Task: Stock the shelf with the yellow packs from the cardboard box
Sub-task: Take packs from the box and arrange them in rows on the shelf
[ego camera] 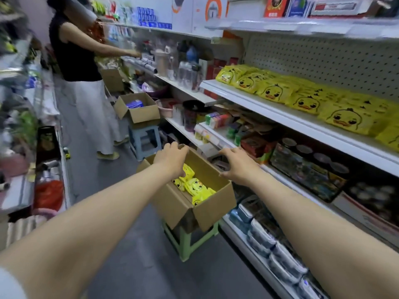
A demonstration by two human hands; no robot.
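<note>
An open cardboard box point(212, 205) sits on a green plastic stool point(183, 240) in the aisle. Several yellow packs with a duck face point(195, 186) lie inside it. My left hand point(171, 157) hovers over the box's far left side, fingers loosely curled and holding nothing. Over the box's right rim is my right hand point(236, 162), fingers spread and bent downward, also holding nothing. To the right, a white shelf point(280, 111) carries a row of the same yellow duck packs point(274, 90).
Another person point(79, 67) stands further up the aisle reaching to the shelves. Beside that person a second cardboard box point(140, 111) rests on a blue stool point(145, 141). Lower shelves at right hold boxed goods and stacked containers point(269, 244). More shelves line the left side.
</note>
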